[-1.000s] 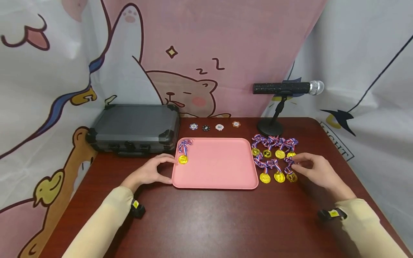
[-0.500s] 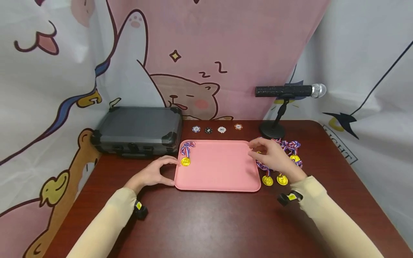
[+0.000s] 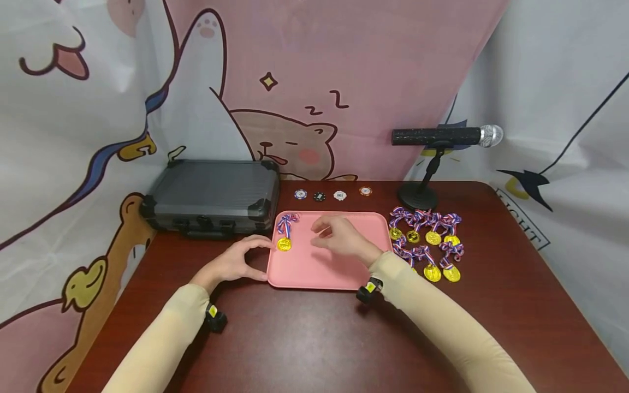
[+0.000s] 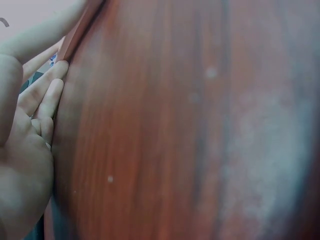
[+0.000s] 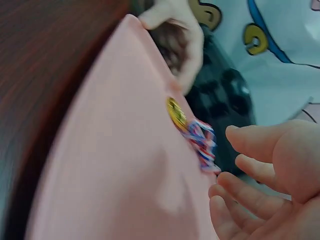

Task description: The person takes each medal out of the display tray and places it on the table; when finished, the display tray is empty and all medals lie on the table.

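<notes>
A pink tray (image 3: pixel 334 278) lies on the dark wooden table. My left hand (image 3: pixel 228 265) rests against its left rim, the thumb near the front corner and the fingers further up the edge. On the tray's left side lies a gold medal (image 3: pixel 284 244) with a red, white and blue ribbon (image 3: pixel 286 222). My right hand (image 3: pixel 339 236) hovers over the middle of the tray. In the right wrist view its fingers (image 5: pixel 245 195) are loosely bent, with nothing between them and the thumb. Several more gold medals (image 3: pixel 432 238) with bunched ribbons lie in two rows right of the tray.
A black hard case (image 3: pixel 216 188) stands at the back left. Several poker chips (image 3: pixel 339 195) line the back edge. At the back right a microphone (image 3: pixel 442 136) sits on a black stand (image 3: pixel 417 195). Printed cloth hangs behind and beside the table.
My right hand has moved left from the medals on the right to above the tray, carrying nothing visible. The left hand stays at the tray's left rim. The view has shifted slightly.
</notes>
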Tool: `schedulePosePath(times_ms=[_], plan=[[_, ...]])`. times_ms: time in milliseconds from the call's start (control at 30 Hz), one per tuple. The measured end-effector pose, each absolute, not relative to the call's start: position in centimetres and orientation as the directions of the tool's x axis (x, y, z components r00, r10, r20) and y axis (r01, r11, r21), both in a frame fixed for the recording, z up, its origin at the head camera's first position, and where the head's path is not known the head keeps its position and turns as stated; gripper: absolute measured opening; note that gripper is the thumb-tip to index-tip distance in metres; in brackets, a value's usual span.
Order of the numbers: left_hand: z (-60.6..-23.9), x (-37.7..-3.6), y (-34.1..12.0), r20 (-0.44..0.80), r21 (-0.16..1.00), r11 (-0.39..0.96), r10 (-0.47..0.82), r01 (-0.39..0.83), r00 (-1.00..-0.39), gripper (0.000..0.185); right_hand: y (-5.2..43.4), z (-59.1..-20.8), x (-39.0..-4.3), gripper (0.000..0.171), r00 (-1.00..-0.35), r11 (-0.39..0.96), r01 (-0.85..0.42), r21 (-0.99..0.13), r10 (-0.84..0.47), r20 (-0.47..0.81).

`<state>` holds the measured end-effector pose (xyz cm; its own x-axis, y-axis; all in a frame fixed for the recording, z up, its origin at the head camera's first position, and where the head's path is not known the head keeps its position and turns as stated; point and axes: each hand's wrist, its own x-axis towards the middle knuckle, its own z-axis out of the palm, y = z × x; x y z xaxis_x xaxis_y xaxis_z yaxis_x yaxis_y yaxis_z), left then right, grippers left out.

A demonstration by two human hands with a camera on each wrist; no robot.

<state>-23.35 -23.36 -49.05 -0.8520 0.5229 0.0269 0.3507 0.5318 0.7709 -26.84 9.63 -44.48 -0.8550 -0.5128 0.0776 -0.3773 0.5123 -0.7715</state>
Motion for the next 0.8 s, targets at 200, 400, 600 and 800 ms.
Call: schedulePosePath(times_ms=[200, 400, 600, 800], plan=[[-48.8, -23.4, -23.2, 0.038, 0.764, 0.531, 0.528, 0.365, -0.848, 0.077, 5.9, -45.4, -27.3, 0.024, -0.853, 0.532, -0.41, -0.741, -0.511, 0.105], [-48.8, -23.5, -23.1, 0.063, 0.757, 0.521, 0.543, 0.395, -0.837, 0.075, 3.2, -46.6, -27.4, 0.022, -0.867, 0.584, -0.425, -0.691, -0.483, 0.125], [-48.9, -23.4, -23.3, 0.061, 0.761, 0.515, 0.549, 0.395, -0.834, 0.074, 1.6, -47.2, -27.0, 0.033, -0.876, 0.618, -0.434, -0.655, -0.459, 0.147], [-49.1, -23.4, -23.4, 0.059, 0.76, 0.518, 0.545, 0.391, -0.836, 0.073, 0.8, -47.1, -26.8, 0.034, -0.904, 0.666, -0.388, -0.637, -0.409, 0.123]])
